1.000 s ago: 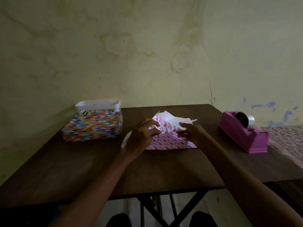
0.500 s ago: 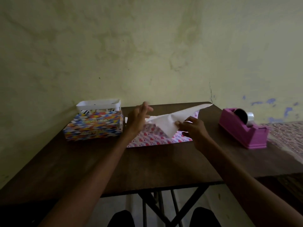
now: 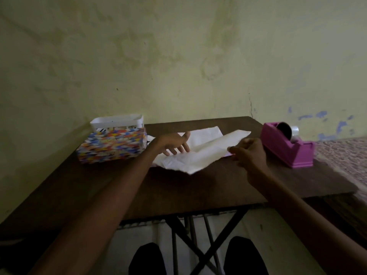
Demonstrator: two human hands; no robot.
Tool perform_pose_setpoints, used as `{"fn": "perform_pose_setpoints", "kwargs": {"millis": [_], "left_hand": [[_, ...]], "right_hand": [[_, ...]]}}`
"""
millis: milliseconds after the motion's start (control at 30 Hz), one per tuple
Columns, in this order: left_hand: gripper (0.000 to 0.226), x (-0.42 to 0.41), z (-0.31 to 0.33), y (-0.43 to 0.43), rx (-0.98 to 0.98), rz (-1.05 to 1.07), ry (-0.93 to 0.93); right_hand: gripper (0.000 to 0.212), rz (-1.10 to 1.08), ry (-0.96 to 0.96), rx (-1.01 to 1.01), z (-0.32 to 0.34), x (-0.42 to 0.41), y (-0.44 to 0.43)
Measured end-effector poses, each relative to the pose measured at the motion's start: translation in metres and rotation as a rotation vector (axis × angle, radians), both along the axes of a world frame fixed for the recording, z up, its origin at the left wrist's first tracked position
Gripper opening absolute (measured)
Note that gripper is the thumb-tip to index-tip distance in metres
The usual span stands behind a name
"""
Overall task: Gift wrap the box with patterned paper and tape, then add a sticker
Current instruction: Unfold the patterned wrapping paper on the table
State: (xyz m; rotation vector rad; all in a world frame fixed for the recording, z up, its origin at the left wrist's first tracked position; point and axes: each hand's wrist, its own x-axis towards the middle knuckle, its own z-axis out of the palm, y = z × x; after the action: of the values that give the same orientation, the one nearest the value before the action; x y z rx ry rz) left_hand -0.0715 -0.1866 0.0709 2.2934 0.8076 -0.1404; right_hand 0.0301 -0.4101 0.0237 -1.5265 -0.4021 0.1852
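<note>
- The wrapping paper (image 3: 200, 155) lies at the middle of the frame on the dark wooden table (image 3: 178, 193), with its white underside up.
- Its long axis runs from the lower left to the upper right. One corner points down toward the table's near edge, and a long folded flap points to the upper right, toward the tape dispenser (image 3: 286, 147).
- Only a thin sliver of the pink printed side shows, just by the right hand (image 3: 250, 155).
- The left hand (image 3: 174, 144) is over the left part of the sheet, its fingers straight and spread and its thumb raised. The fingertips (image 3: 183, 148) lie against the white paper, but whether they press on it cannot be told.
- The right hand has its fingers curled in, and thumb and forefinger pinch the sheet's right edge, which is lifted a little off the table there.
- The box (image 3: 113, 146), covered in a multicoloured zigzag print, sits left of centre, just beside the paper's left edge. Its long side runs left to right.
- A white plastic tray (image 3: 117, 122) stands behind the box, touching it, against the yellow-green wall (image 3: 178, 56).
- The pink tape dispenser sits at the right of the frame near the table's right edge, apart from the paper, with its roll at the far end.
</note>
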Motion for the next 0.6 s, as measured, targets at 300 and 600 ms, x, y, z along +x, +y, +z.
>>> {"fn": "perform_pose_setpoints", "kwargs": {"millis": [300,600], "left_hand": [[0.064,0.018,-0.019,-0.002,0.392,-0.069,0.117],[0.044,-0.004,-0.027,-0.013,-0.052,-0.039,-0.049]], "right_hand": [[0.015,-0.013,-0.555,-0.307,0.036,-0.013,-0.022],[0.011,0.169,-0.757,-0.551,0.043,-0.003,0.03]]}}
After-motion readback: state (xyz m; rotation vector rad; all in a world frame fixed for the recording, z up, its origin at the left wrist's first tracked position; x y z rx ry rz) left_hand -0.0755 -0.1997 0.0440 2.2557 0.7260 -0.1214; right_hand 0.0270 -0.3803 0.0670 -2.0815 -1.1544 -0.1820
